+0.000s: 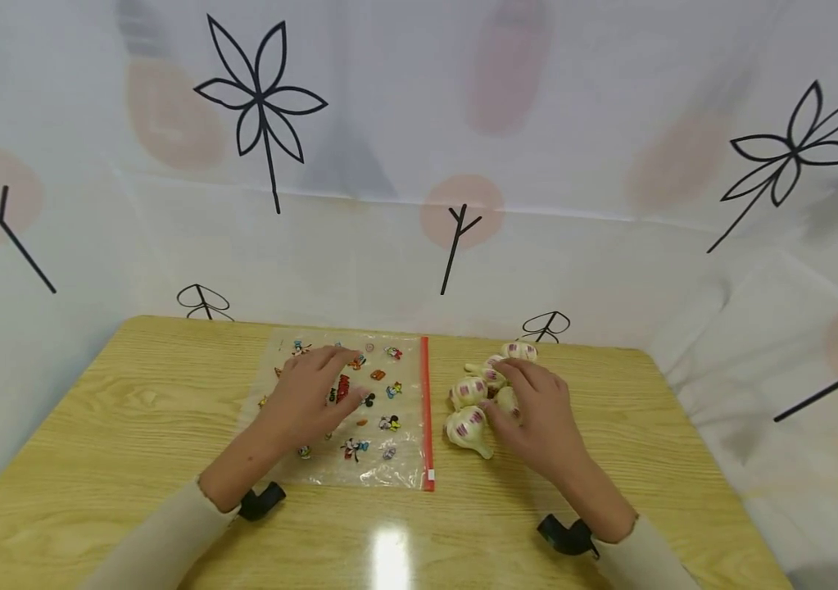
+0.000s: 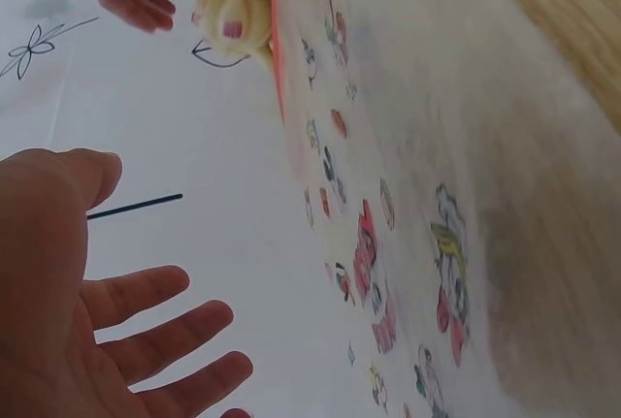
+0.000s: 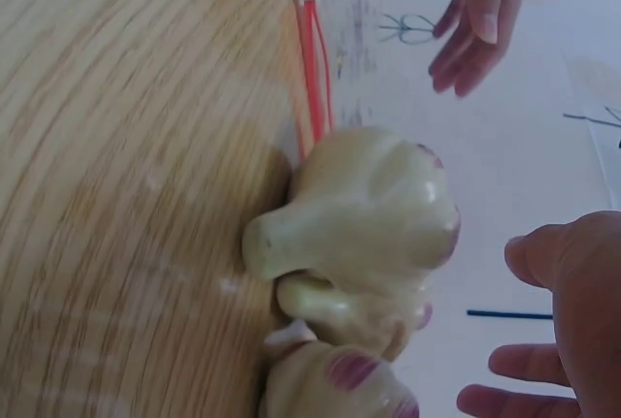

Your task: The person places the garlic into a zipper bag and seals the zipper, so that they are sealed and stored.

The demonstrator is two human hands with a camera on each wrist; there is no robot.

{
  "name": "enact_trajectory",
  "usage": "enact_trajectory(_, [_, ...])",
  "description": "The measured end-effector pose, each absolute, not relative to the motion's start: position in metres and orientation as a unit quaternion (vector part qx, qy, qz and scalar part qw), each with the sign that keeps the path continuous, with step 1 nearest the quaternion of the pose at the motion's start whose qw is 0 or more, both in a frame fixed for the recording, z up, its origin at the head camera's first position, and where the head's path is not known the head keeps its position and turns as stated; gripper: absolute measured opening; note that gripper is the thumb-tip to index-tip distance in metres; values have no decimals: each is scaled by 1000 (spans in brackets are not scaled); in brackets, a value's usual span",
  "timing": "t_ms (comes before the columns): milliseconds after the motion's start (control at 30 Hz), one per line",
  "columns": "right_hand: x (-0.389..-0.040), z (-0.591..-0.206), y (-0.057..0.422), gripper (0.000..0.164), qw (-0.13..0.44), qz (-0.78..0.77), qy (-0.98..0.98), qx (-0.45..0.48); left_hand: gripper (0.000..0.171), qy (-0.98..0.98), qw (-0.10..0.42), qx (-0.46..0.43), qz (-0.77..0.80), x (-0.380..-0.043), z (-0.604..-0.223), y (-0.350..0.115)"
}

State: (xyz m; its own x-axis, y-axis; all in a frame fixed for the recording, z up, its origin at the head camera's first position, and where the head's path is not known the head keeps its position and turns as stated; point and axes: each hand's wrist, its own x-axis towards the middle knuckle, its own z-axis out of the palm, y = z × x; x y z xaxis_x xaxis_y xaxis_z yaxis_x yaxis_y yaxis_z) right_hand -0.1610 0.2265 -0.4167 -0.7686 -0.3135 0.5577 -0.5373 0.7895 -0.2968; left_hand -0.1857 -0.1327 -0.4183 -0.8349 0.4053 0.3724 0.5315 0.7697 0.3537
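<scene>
A clear zip bag (image 1: 378, 455) printed with small cartoon figures lies flat on the wooden table, its red slider edge (image 1: 428, 410) toward the right. Over the bag is my left hand (image 1: 304, 401), fingers spread and slightly bent, holding nothing; the left wrist view shows the gap between its fingers and the bag (image 2: 408, 146). Several garlic bulbs (image 1: 468, 428) with purple patches are bunched just right of the red edge. My right hand (image 1: 540, 414) hovers at their right side with loose fingers, partly covering some bulbs. In the right wrist view, a bulb (image 3: 369, 205) sits near its thumb, apart from it.
The wooden table (image 1: 168, 393) ends in a back edge against a white cloth (image 1: 360, 254) with plant drawings. Dark wrist straps (image 1: 569, 537) and light sleeves are on both arms. A bright reflection shows near the table's front.
</scene>
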Motion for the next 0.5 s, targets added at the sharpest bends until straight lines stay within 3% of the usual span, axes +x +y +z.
enact_trajectory(500, [-163,-420,204,54,231,210,-913,263,59,-931,110,-278,-209,-187,-422,-107])
